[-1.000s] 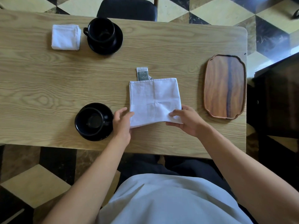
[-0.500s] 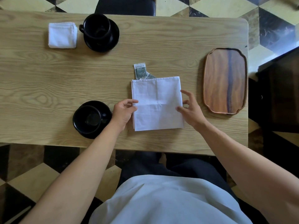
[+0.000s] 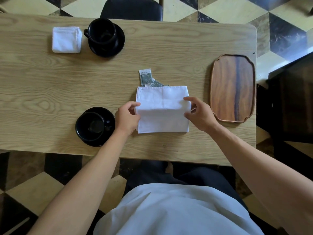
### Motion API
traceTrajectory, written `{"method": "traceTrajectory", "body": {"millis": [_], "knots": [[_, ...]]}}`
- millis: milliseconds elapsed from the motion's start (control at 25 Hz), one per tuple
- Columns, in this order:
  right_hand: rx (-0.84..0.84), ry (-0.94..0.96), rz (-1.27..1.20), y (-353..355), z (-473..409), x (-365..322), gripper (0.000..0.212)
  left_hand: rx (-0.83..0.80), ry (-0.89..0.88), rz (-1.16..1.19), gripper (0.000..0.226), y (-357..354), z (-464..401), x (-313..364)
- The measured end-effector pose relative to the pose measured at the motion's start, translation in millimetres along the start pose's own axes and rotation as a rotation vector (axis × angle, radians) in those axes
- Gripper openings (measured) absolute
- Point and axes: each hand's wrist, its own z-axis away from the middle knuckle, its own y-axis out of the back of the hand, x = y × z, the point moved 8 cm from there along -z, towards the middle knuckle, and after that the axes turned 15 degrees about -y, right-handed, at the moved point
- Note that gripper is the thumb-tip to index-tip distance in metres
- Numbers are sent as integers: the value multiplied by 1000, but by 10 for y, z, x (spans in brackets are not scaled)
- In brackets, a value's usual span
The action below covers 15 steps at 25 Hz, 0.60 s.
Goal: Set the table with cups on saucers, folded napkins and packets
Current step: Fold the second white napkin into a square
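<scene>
Hands point(image 3: 128, 117) point(image 3: 199, 114) pinching napkin point(image 3: 162, 119) side edges, napkin between

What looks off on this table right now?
The packets lie in a loose overlapping heap, partly tucked under the far edge of the napkin that both hands are folding, beside neither cup. Nothing spilled or damaged.

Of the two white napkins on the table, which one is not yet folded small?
The napkin near the person, pinched at both side edges by the left hand and right hand. The far napkin lies compact beside a cup.
</scene>
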Motion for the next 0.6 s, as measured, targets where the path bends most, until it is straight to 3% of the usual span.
{"method": "traceTrajectory", "body": {"millis": [120,240,360,440,560,600], "knots": [[87,62,0,116,92,-100,50,33,-190,-178,46,114,-10,286],[217,250,44,276,271,-274,33,77,-466,-397,38,198,55,635],[299,364,39,455,437,-410,18,138,-618,-436,21,318,140,895],[264,311,-49,555,427,-393,13,82,-586,-268,12,384,125,931],[-32,60,-432,499,312,-295,31,-103,-241,226,8,309,18,726],[-77,5,-504,446,292,-280,29,-131,-131,352,9,227,-5,645]]}}
